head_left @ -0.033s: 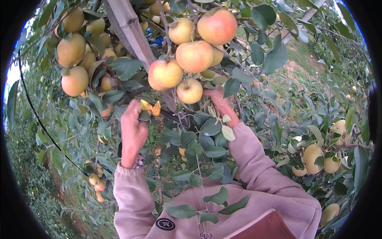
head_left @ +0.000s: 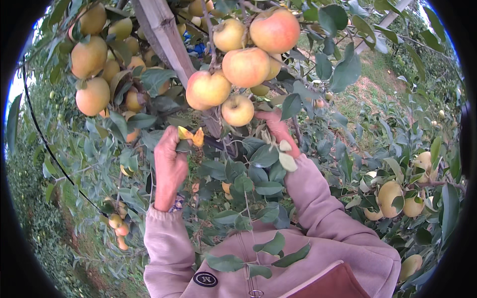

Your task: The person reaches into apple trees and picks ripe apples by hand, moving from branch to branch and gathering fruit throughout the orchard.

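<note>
My left hand (head_left: 169,161) is raised in a closed pinch on a yellowed leaf (head_left: 198,137), which sticks out beyond the thumb side. Just above and to the right hangs a cluster of red-and-yellow apples (head_left: 245,67), the lowest a smaller yellow apple (head_left: 237,111). Right beside that small apple, my right hand (head_left: 276,124) reaches in among the leaves. Foliage and fruit hide its fingertips, so its grip cannot be made out. Pale, wilted leaves (head_left: 286,161) hang over my right wrist.
A wooden post (head_left: 166,37) slants down behind the cluster. More apples (head_left: 89,57) crowd the upper left, and yellow ones (head_left: 390,197) hang at the right. A thin black line (head_left: 42,139) curves along the left side. A leafy shoot (head_left: 268,246) stands before my chest.
The view has shifted slightly, with the apple cluster a little further right and higher. Both hands keep much the same pose, the left still with the yellowed leaf.
</note>
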`<state>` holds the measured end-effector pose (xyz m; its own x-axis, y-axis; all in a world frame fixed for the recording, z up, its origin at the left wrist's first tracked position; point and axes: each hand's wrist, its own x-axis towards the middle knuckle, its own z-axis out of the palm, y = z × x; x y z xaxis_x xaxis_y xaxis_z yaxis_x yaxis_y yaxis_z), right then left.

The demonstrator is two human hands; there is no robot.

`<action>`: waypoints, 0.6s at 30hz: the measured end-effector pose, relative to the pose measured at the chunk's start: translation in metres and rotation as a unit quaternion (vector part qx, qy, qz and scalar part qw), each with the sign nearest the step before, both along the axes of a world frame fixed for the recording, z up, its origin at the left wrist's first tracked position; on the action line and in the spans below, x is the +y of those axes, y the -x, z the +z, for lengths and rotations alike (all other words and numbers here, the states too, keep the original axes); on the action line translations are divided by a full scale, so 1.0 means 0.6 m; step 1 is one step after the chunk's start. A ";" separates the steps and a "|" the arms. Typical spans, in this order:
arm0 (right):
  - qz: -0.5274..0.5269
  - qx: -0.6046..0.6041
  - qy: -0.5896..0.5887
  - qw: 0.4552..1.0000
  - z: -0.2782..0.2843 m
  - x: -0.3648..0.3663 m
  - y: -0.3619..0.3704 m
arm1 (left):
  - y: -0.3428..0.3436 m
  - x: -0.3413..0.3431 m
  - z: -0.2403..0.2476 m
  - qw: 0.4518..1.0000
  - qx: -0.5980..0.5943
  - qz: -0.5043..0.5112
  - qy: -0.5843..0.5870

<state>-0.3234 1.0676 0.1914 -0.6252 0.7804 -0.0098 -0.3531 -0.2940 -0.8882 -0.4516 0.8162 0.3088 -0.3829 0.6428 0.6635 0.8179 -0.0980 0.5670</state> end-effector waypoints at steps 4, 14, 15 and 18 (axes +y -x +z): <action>-0.070 -0.014 -0.063 0.995 0.009 -0.029 -0.050 | -0.041 -0.019 -0.069 0.943 -0.332 -0.019 0.023; -0.308 -0.158 -0.538 0.768 0.104 0.046 -0.067 | -0.111 -0.037 -0.120 0.891 -0.447 -0.061 0.041; -0.305 -0.170 -0.524 0.777 0.108 0.055 -0.058 | -0.115 -0.037 -0.124 0.893 -0.442 -0.074 0.047; -0.291 -0.169 -0.492 0.803 0.116 0.072 -0.017 | -0.125 -0.051 -0.127 0.896 -0.433 -0.073 0.057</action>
